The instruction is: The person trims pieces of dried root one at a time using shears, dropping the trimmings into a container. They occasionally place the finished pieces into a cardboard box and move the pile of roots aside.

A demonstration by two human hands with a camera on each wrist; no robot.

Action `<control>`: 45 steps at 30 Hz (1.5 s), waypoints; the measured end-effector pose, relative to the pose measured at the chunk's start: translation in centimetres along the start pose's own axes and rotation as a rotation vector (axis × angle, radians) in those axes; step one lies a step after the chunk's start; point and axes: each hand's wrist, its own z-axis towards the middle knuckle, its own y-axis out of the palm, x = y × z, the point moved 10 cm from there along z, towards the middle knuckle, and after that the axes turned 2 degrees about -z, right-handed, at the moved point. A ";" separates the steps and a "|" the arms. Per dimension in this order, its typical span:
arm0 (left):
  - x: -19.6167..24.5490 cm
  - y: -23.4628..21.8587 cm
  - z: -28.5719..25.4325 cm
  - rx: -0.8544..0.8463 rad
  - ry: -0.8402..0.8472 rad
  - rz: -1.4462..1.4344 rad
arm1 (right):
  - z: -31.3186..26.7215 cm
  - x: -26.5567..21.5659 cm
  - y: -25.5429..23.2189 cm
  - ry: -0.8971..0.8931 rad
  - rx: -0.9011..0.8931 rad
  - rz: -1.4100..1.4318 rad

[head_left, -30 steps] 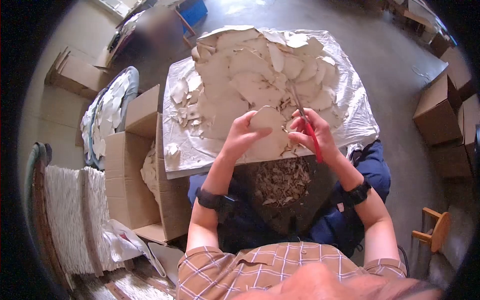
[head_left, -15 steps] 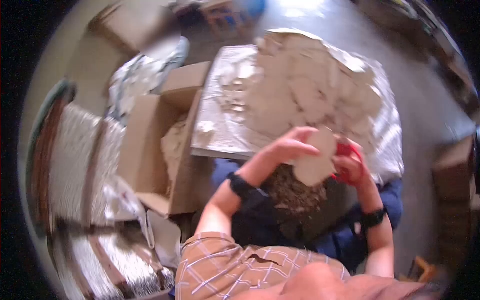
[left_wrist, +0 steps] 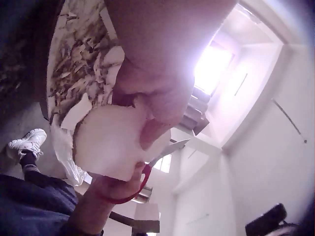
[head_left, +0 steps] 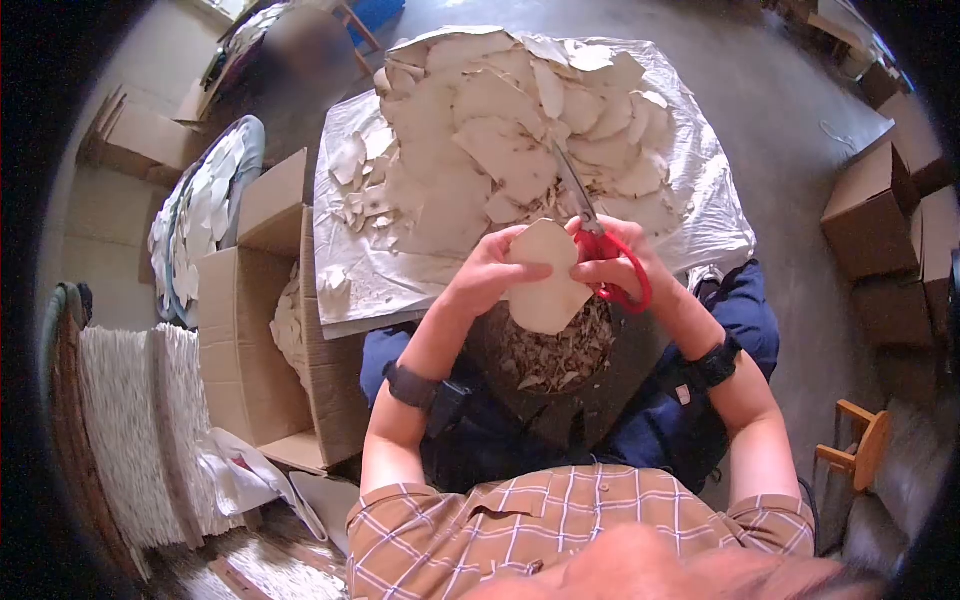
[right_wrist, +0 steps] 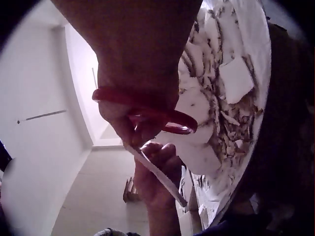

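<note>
A seated person works above their lap; the left hand (head_left: 487, 272) pinches a flat, pale cream rounded piece of sheet material (head_left: 545, 280), thumb laid across its near face and fingers curled behind it; the piece is held upright between both hands, just in front of the table edge and above a dark round basin of pale offcuts (head_left: 560, 355) resting on the lap; the right hand (head_left: 612, 262) is closed through the loops of a pair of red-handled scissors (head_left: 612, 262), whose steel blades point up and away along the piece's right edge; how far apart the blades stand cannot be told.

Beyond the hands, a table covered with crinkled white plastic sheeting (head_left: 700, 215) bears a broad heap of similar pale cut pieces (head_left: 500, 130); an open brown cardboard box (head_left: 255, 330) holding more pale pieces stands just beside the table on the person's left; stacked cardboard boxes (head_left: 880, 220) stand well apart on the right.

The head view alone shows this layout; the left wrist view, looking up from below, shows the piece's underside (left_wrist: 110, 142) with a fingertip (left_wrist: 152, 135) pressed against it, and the red loop under the other hand; the right wrist view shows the red handles (right_wrist: 147, 110) wrapped by curled fingers and the piece seen edge-on (right_wrist: 157, 172) as a thin pale strip.
</note>
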 end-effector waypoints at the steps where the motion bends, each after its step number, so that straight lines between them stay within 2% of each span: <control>1: -0.1 0.3 0.1 -0.024 -0.005 -0.030 | -0.1 0.1 0.1 0.055 -0.009 0.037; 5: -0.5 0.6 0.2 -0.061 -0.022 -0.167 | -0.4 0.0 0.6 0.063 -0.026 0.173; 8: 0.2 0.9 0.2 -0.083 0.032 -0.115 | -0.5 0.3 0.8 0.068 -0.049 0.232; 9: 0.1 0.6 0.3 -0.082 0.031 -0.115 | -0.4 0.3 0.4 0.062 0.004 0.178; 11: 0.8 -1.5 0.3 0.029 0.124 -0.105 | -0.1 1.0 -0.2 0.052 0.047 0.130; 12: 1.2 -1.6 0.3 0.036 0.122 -0.102 | 0.3 0.7 -0.8 -0.042 0.089 -0.035; 13: 1.3 -2.6 0.3 0.135 0.115 -0.183 | 0.5 0.3 -1.2 -0.137 0.132 -0.200; 14: 1.2 -3.5 0.2 0.233 0.108 -0.266 | 0.2 0.8 -1.3 -0.136 0.129 -0.194; 16: 1.1 -4.1 0.3 0.272 0.137 -0.251 | -0.4 1.6 -1.7 0.091 0.222 -0.055; 19: 1.2 -3.8 0.7 0.252 0.177 -0.268 | -0.4 1.9 -1.8 0.097 0.224 0.003; 21: 1.0 -4.5 0.5 0.366 0.165 -0.248 | -0.3 2.0 -1.8 0.079 0.218 -0.028; 25: 1.4 -4.2 0.8 0.367 0.203 -0.267 | -0.4 3.0 -1.8 0.100 0.205 -0.020; 26: 1.4 -3.9 1.2 0.308 0.234 -0.282 | -0.4 3.1 -1.8 0.100 0.205 -0.022; 28: 2.1 -2.7 1.4 0.245 0.268 -0.298 | -0.5 3.3 -3.0 0.076 0.353 0.186; 29: 1.8 -1.8 1.3 0.213 0.235 -0.264 | -0.5 3.6 -3.2 0.074 0.354 0.182; 31: 0.9 -0.5 1.6 0.169 0.183 -0.167 | -0.3 5.0 -3.5 0.144 0.361 0.373; 34: -0.2 -1.0 1.4 0.191 0.186 -0.278 | -0.5 5.0 -3.1 0.172 0.335 0.216; 35: -0.3 -1.4 1.5 0.191 0.187 -0.283 | -0.5 4.2 -2.8 0.119 0.319 0.143; 37: 1.2 -3.6 1.2 0.320 0.294 -0.252 | -0.6 4.3 -2.9 0.124 0.348 0.148; 38: 1.5 -4.0 0.9 0.318 0.293 -0.253 | -0.8 4.3 -3.1 0.124 0.378 0.157; 40: 6.4 -3.9 -1.3 0.506 0.537 0.477 | -0.9 4.4 -4.0 0.115 0.403 0.237; 41: 8.1 -2.6 -2.2 0.544 0.669 0.653 | -1.0 4.5 -4.5 0.108 0.427 0.316; 42: 8.4 -2.5 -2.1 0.537 0.667 0.650 | -0.9 4.6 -5.0 0.107 0.435 0.315; 44: 9.9 0.9 -3.1 0.406 0.920 1.045 | -0.5 4.4 -4.7 0.045 0.330 0.505; 45: 9.9 1.0 -3.1 0.402 0.916 1.037 | -0.8 4.3 -4.7 0.094 0.384 0.495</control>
